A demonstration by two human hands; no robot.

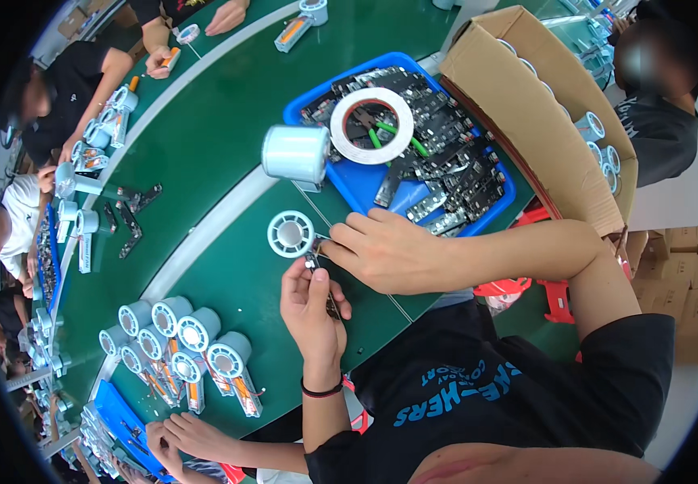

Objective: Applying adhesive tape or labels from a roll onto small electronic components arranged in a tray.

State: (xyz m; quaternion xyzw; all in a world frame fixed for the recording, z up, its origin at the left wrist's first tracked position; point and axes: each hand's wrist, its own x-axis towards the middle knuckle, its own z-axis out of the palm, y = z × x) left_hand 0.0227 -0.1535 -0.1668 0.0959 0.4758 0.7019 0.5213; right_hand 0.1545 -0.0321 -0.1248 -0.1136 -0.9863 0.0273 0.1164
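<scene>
My left hand [314, 310] is closed round a narrow black circuit board [332, 308], its thumb and fingers pinching the upper end. Beside the fingertips sits a light-blue round fan housing [291, 234], its spoked ring end facing up. My right hand [389, 252] has its fingers bent together at the board's top end, close against the housing; what they pinch is too small to make out. Farther off, another light-blue fan housing [294, 153] lies by a blue tray [401, 58]. Black circuit boards [466, 181] fill much of that tray.
On the tray's boards rest a white tape roll [339, 125] and green-handled pliers [419, 147]. An open carton [518, 105] holding light-blue parts stands at right. Several assembled fans [229, 356] cluster at left, near a co-worker's hands [187, 440]. Other people sit along the green table [212, 137].
</scene>
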